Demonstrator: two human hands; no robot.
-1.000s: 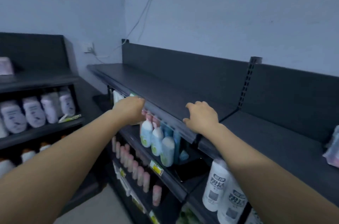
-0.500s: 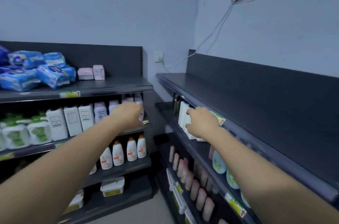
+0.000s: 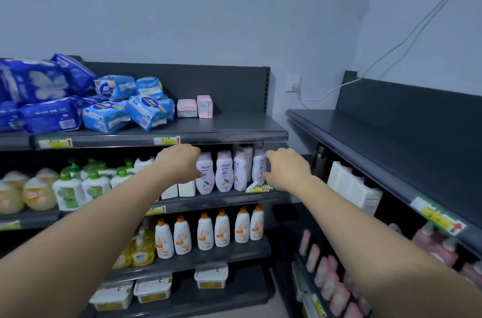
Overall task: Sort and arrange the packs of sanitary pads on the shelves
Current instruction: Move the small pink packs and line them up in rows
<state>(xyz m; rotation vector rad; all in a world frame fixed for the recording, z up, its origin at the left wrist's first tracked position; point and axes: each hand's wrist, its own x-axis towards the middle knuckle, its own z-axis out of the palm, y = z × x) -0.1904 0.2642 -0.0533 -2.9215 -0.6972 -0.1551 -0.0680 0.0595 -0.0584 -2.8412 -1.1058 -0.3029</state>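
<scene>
A dark-grey metal shelf unit [image 3: 234,127] fills the front of the view, w/ a second dark shelf unit [image 3: 391,119] at a right angle on the R side. Both bare arms reach fwd at the level of the front unit's 2nd shelf.

The left hand [image 3: 180,164] is back-up, fingers loosely curled, only narrowly open, holding nothing. It hangs in front of some white boxes [image 3: 186,188], just beside the lilac plastic lotion bottles [image 3: 224,171]. The right hand [image 3: 285,169] is likewise half-curled and empty, w/ its fingertips at the rightmost lilac bottle; whether they touch can't be told.

The task goods all lie on the front unit's top shelf, L part, above both hands and apart from them. Big dark-blue pad packs [image 3: 39,98] are heaped at far L. Smaller light-blue pad packs [image 3: 117,109] are piled loosely beside them, some tilted. Then come two small pink packs [image 3: 194,106] side by side, one flat and one upright.

Lower down stand white bottles w/ green caps [image 3: 70,187] and white bottles w/ orange caps [image 3: 206,231].

Vs 0.5 s ago the view has swung L, so the front unit now faces square-on. The right hand, then over white boxes on the side unit, has crossed to the front unit. The left hand stays at the 2nd shelf. 1 s ago both hands were at the side unit's top edge. The packs lie as they did.
</scene>
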